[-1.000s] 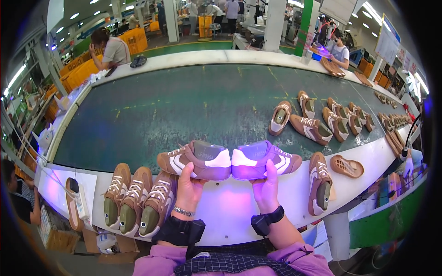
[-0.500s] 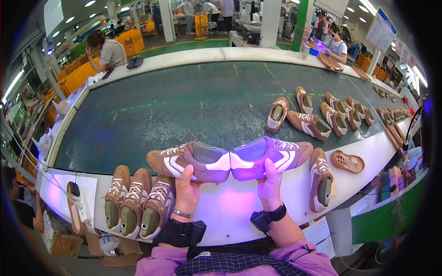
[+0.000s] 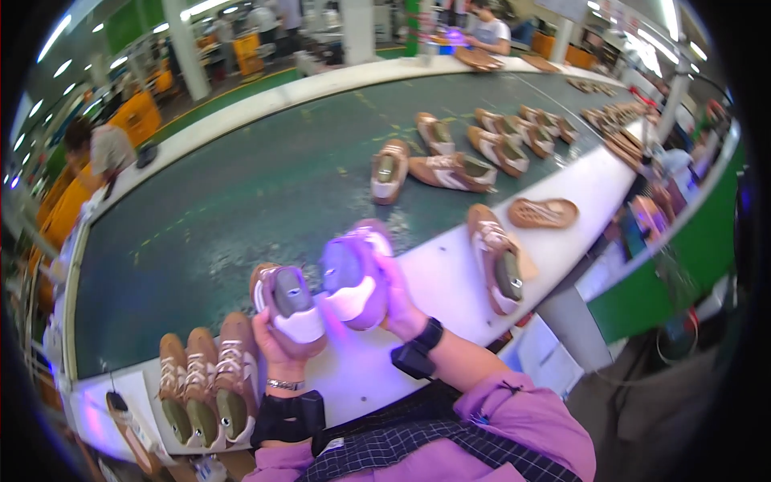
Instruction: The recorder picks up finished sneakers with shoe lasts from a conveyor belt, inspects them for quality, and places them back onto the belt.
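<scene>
My left hand (image 3: 279,344) is closed round a brown sneaker (image 3: 299,321) with white stripes and a pale heel. Wrapped along the side of a second sneaker (image 3: 353,293), tinted purple by the light, is my right hand (image 3: 403,304). Both sneakers hang above the white ledge, heels toward me, a small gap between them, and each has a dark green last inside. To the left, three laced sneakers (image 3: 197,377) stand in a row on the ledge. One more sneaker (image 3: 494,257) stands on the ledge to the right of my right hand.
A loose brown sole (image 3: 544,213) lies beyond the right-hand sneaker. Several sneakers (image 3: 498,145) rest on the dark green belt (image 3: 217,209). Another sole (image 3: 128,426) lies at the near left. Co-workers sit across the belt at far left (image 3: 108,153) and far right (image 3: 488,34).
The two sneakers were side-on with heels touching; now they are turned heels toward me and slightly apart. The view has swung right and tilted, so the surroundings sit further left.
</scene>
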A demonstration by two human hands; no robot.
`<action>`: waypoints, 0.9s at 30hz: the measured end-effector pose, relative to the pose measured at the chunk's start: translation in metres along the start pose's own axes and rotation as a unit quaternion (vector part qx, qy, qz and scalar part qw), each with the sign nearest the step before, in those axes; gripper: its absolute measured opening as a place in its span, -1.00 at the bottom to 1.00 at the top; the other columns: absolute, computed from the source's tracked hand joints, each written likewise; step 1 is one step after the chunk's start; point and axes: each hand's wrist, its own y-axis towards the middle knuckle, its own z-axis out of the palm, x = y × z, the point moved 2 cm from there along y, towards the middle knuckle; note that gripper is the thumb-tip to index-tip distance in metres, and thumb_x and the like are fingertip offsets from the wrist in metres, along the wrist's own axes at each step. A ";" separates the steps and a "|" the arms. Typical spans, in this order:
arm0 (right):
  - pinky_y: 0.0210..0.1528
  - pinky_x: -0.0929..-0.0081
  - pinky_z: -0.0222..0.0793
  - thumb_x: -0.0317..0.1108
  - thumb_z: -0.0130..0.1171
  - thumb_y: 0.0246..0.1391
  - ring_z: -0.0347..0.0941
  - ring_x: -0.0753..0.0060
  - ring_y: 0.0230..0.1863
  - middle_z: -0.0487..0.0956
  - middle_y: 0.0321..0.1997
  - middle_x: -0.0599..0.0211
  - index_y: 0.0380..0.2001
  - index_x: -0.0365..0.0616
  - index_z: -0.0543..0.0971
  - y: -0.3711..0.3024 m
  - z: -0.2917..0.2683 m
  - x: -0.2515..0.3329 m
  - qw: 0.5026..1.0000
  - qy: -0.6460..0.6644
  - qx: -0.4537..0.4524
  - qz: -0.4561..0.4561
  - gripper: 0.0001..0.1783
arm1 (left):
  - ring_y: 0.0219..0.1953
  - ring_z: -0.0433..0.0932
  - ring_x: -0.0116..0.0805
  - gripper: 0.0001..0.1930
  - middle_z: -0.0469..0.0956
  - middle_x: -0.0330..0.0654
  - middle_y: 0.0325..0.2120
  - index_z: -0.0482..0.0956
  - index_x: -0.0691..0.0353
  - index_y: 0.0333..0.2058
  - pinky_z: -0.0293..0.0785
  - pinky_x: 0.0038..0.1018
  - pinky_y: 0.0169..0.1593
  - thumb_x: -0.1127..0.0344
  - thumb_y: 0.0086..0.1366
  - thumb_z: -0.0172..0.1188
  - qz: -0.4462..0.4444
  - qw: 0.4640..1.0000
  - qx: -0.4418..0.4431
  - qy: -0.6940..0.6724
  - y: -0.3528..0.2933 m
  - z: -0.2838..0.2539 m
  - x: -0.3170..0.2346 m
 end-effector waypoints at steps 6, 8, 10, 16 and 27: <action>0.09 0.23 0.36 0.00 -0.06 0.12 0.43 0.17 0.02 0.45 0.06 0.18 0.17 -0.08 0.26 -0.036 -0.002 0.018 0.998 0.024 0.002 0.052 -0.39 | -0.46 0.51 -0.14 -0.40 0.54 -0.03 -0.34 0.45 0.27 -0.09 0.44 -0.28 -0.39 -0.12 0.13 -0.17 -0.125 0.991 0.025 0.045 -0.016 -0.004 0.011; -0.02 0.14 0.43 0.02 -0.11 0.12 0.47 0.08 -0.05 0.44 0.06 0.09 0.17 -0.09 0.24 -0.055 -0.025 0.034 0.996 0.057 0.008 0.067 -0.38 | -0.53 0.48 -0.16 -0.39 0.52 -0.03 -0.40 0.45 0.30 -0.09 0.43 -0.32 -0.45 -0.13 0.12 -0.16 -0.127 0.992 -0.017 0.014 -0.031 0.007 0.008; -0.09 0.09 0.46 0.01 -0.16 0.13 0.49 0.02 -0.10 0.44 0.04 0.07 0.17 -0.11 0.23 -0.072 -0.046 0.056 0.995 0.067 0.020 0.064 -0.38 | -0.48 0.47 -0.19 -0.36 0.50 -0.04 -0.40 0.43 0.31 -0.07 0.42 -0.36 -0.45 -0.15 0.11 -0.15 -0.160 0.986 -0.012 0.041 -0.046 -0.004 -0.004; 0.07 0.32 0.34 -0.16 -0.12 0.13 0.41 0.14 0.03 0.44 0.05 0.13 0.12 -0.24 0.28 -0.138 -0.061 0.126 0.969 -0.150 -0.144 -0.133 -0.46 | -0.42 0.52 -0.12 -0.34 0.52 0.06 -0.29 0.39 0.34 -0.01 0.49 -0.33 -0.42 -0.14 0.11 -0.15 -0.103 0.993 -0.060 -0.022 -0.077 -0.017 -0.020; 0.16 0.38 0.17 -0.28 0.13 -0.07 0.29 0.25 0.12 0.38 0.06 0.06 0.04 -0.36 0.31 -0.044 0.085 0.189 0.738 -0.627 -0.095 -0.233 -0.41 | -0.15 0.51 0.06 -0.33 0.38 0.16 -0.01 0.23 0.41 0.12 0.52 -0.17 -0.18 -0.02 0.16 -0.15 -0.066 0.998 -0.021 0.006 -0.094 -0.021 -0.025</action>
